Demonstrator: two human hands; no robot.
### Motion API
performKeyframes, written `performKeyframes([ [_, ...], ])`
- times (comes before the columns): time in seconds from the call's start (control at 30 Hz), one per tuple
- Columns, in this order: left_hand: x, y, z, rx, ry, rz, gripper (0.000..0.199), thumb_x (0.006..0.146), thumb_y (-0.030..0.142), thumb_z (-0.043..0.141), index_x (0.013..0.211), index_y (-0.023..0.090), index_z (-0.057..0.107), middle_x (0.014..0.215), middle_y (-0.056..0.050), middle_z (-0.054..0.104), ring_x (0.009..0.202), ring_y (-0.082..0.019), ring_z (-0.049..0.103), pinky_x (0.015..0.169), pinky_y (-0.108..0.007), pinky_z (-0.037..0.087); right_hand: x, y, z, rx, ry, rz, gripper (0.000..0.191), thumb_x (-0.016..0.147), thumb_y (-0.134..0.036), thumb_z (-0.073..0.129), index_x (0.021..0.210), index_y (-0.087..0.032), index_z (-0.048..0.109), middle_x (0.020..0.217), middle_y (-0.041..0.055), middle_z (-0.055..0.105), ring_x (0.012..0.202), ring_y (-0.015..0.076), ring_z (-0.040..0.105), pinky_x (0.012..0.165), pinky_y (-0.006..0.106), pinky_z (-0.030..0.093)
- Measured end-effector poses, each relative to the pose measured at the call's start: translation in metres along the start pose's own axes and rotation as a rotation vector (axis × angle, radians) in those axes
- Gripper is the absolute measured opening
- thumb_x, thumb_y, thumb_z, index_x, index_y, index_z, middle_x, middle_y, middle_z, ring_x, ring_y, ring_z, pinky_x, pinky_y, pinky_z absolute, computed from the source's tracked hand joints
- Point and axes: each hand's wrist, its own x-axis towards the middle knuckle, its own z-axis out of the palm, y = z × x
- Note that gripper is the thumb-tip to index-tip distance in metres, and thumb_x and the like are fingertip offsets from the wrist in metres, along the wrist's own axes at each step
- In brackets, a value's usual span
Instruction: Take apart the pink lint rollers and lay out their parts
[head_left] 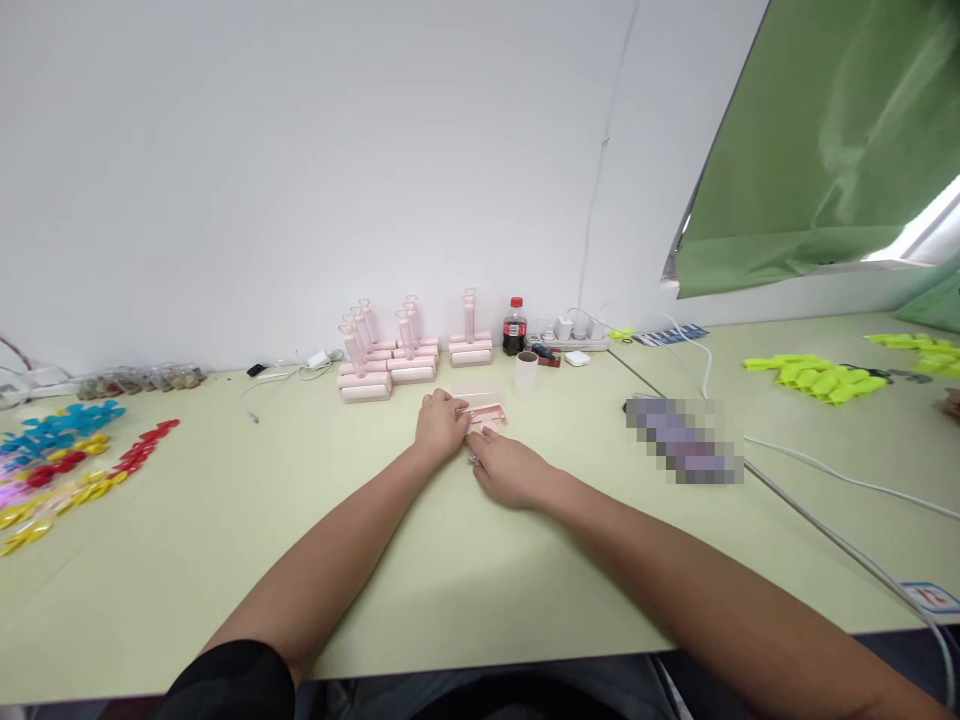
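Both hands meet at the middle of the table over an open pink plastic casing (491,412). My left hand (441,425) has its fingers closed on the casing's left end. Close against it, my right hand (510,468) is curled, its fingertips at the casing's near side. What the right fingers pinch is mostly hidden; a small greyish bit shows beneath them. A clear plastic piece (480,398) lies just behind the casing. To the right of that stands a white roll (526,372).
Pink roller units (365,385) with upright handles line the wall. Beside them are a cola bottle (515,328) and a power strip (577,342). A blurred-out object (682,440) and cables lie right. Yellow-green pieces (817,378) sit far right, coloured pieces (56,435) far left.
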Motion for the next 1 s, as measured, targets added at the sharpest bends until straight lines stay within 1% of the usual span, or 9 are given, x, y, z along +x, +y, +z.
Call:
performKeyframes([
  [0.13,-0.002,-0.006,-0.007,0.05,-0.05,0.149,0.029,0.088,0.022,0.053,0.112,0.021,0.069,0.106,-0.009,0.059,0.102,-0.024,0.051,0.091,-0.034,0.043,0.0,0.0,0.0,0.008,-0.003,0.003,0.047,0.091,-0.022,0.04,0.136,-0.007,0.045,0.13,0.0247,0.058,0.132,0.0356,0.044,0.093,0.043,0.044],
  [0.23,-0.003,-0.008,-0.009,0.112,-0.059,0.217,0.026,0.092,0.021,0.047,0.106,0.02,0.069,0.103,-0.009,0.059,0.098,-0.024,0.05,0.089,-0.036,0.041,0.001,0.0,0.0,0.012,-0.008,-0.002,0.048,0.09,-0.022,0.04,0.135,-0.004,0.045,0.126,0.0262,0.059,0.132,0.0373,0.044,0.093,0.045,0.044],
  [0.33,0.0,-0.007,-0.006,0.166,-0.056,0.253,0.024,0.093,0.021,0.045,0.103,0.02,0.068,0.101,-0.01,0.059,0.097,-0.026,0.05,0.088,-0.039,0.039,0.002,0.002,0.0,0.021,-0.013,-0.011,0.052,0.09,-0.021,0.041,0.138,-0.002,0.042,0.129,0.0284,0.056,0.134,0.0394,0.041,0.095,0.048,0.043],
  [0.47,0.003,-0.003,-0.006,0.201,-0.061,0.302,0.024,0.093,0.02,0.045,0.099,0.02,0.067,0.102,-0.011,0.059,0.097,-0.025,0.049,0.087,-0.04,0.038,0.003,0.003,-0.002,0.04,-0.02,-0.025,0.049,0.09,-0.022,0.042,0.135,-0.003,0.045,0.132,0.0277,0.055,0.137,0.0395,0.038,0.098,0.049,0.042],
  [0.63,-0.011,0.001,-0.022,0.243,-0.093,0.39,0.023,0.086,0.015,0.049,0.096,0.02,0.069,0.099,-0.01,0.059,0.096,-0.025,0.049,0.084,-0.04,0.037,0.004,0.007,-0.004,0.059,-0.025,-0.009,0.047,0.089,-0.022,0.043,0.133,-0.005,0.047,0.137,0.0281,0.05,0.138,0.0378,0.036,0.098,0.047,0.042],
  [0.7,-0.019,0.002,-0.03,0.307,-0.122,0.401,0.02,0.085,0.017,0.051,0.091,0.019,0.07,0.095,-0.011,0.058,0.094,-0.026,0.05,0.081,-0.04,0.037,0.005,0.01,-0.004,0.068,-0.025,-0.001,0.044,0.088,-0.02,0.043,0.13,-0.007,0.049,0.137,0.0277,0.05,0.137,0.0371,0.038,0.097,0.046,0.043],
  [0.77,-0.025,0.003,-0.036,0.374,-0.16,0.388,0.019,0.087,0.025,0.052,0.086,0.018,0.07,0.093,-0.011,0.059,0.092,-0.027,0.051,0.078,-0.04,0.037,0.007,0.012,-0.004,0.075,-0.026,0.001,0.041,0.088,-0.018,0.044,0.127,-0.008,0.051,0.134,0.0272,0.053,0.137,0.0365,0.039,0.096,0.045,0.043],
  [0.87,-0.025,0.005,-0.037,0.446,-0.217,0.372,0.031,0.092,0.035,0.047,0.08,0.017,0.07,0.091,-0.011,0.061,0.092,-0.027,0.052,0.077,-0.04,0.038,0.008,0.016,-0.005,0.08,-0.023,0.0,0.037,0.088,-0.017,0.043,0.122,-0.009,0.054,0.131,0.027,0.054,0.131,0.0357,0.045,0.093,0.042,0.043],
  [1.0,-0.019,0.006,-0.033,0.489,-0.257,0.371,0.034,0.093,0.026,0.045,0.073,0.017,0.071,0.089,-0.011,0.064,0.093,-0.027,0.054,0.076,-0.04,0.038,0.007,0.018,-0.006,0.08,-0.016,0.005,0.032,0.087,-0.018,0.043,0.117,-0.011,0.055,0.125,0.0241,0.057,0.114,0.0329,0.058,0.085,0.039,0.044],
])
